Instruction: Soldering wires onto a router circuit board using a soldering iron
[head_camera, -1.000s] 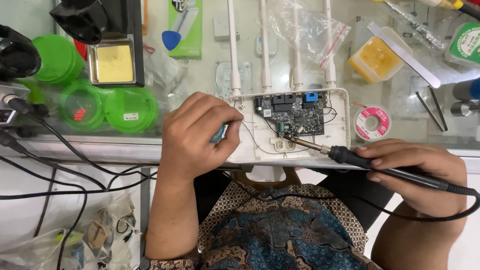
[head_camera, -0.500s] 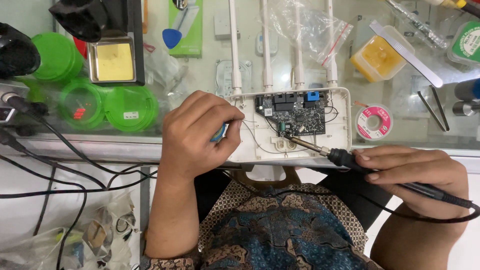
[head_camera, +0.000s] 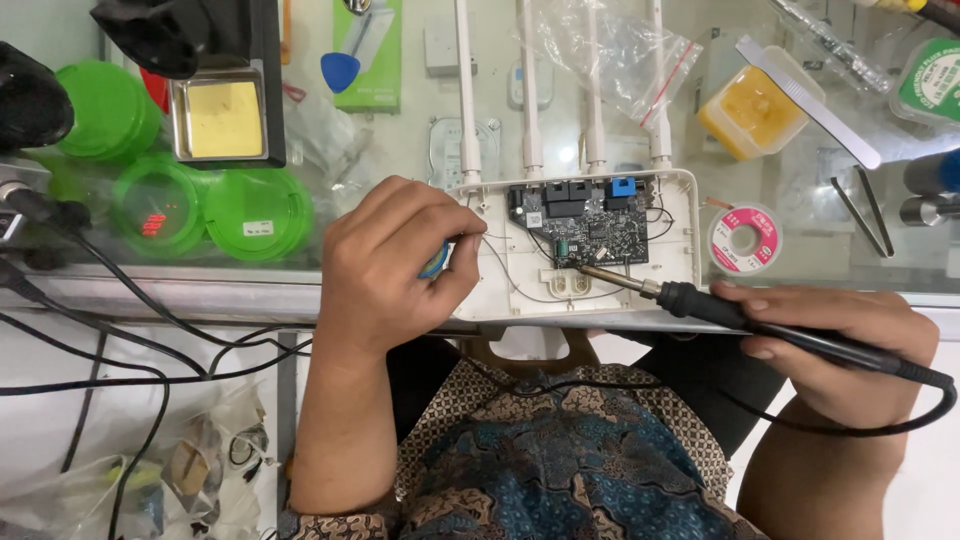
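Black soldering iron (head_camera: 790, 330) in closed right-hand fingers (head_camera: 770, 300), tip unmoved on circuit board (head_camera: 590, 222).

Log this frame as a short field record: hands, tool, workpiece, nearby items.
left hand: grip on a small blue item, resting at the router's edge
right hand: holds black soldering iron
iron tip: at the circuit board
workpiece: opened white router, antennas pointing away
nearby: solder spool, green containers, tweezers
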